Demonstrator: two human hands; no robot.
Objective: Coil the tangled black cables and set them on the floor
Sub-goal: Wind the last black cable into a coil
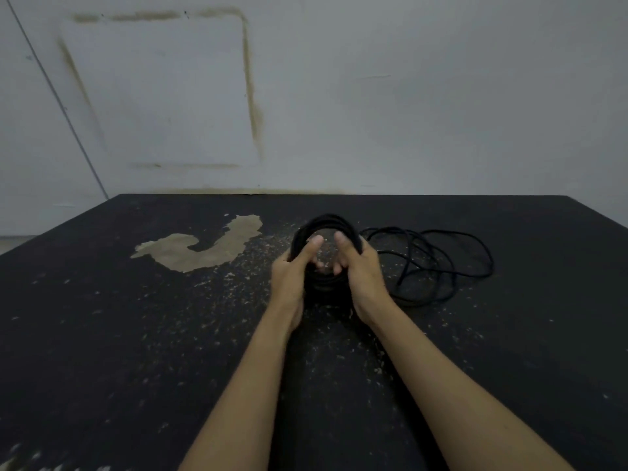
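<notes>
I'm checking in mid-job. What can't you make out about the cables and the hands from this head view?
- Coiled cable: its lower half, hidden between the left hand and right hand.
- Whether the coil joins the loose cable: the right hand covers that stretch.
- Cable ends and plugs: none visible, black on the dark floor.
- Fingertips inside the coil: blurred.

Both forearms reach forward, left hand and right hand curled in a grip, thumbs up.

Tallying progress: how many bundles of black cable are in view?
2: a coiled bundle gripped by the left hand and right hand, and a loose tangle on the floor right of it.
</notes>
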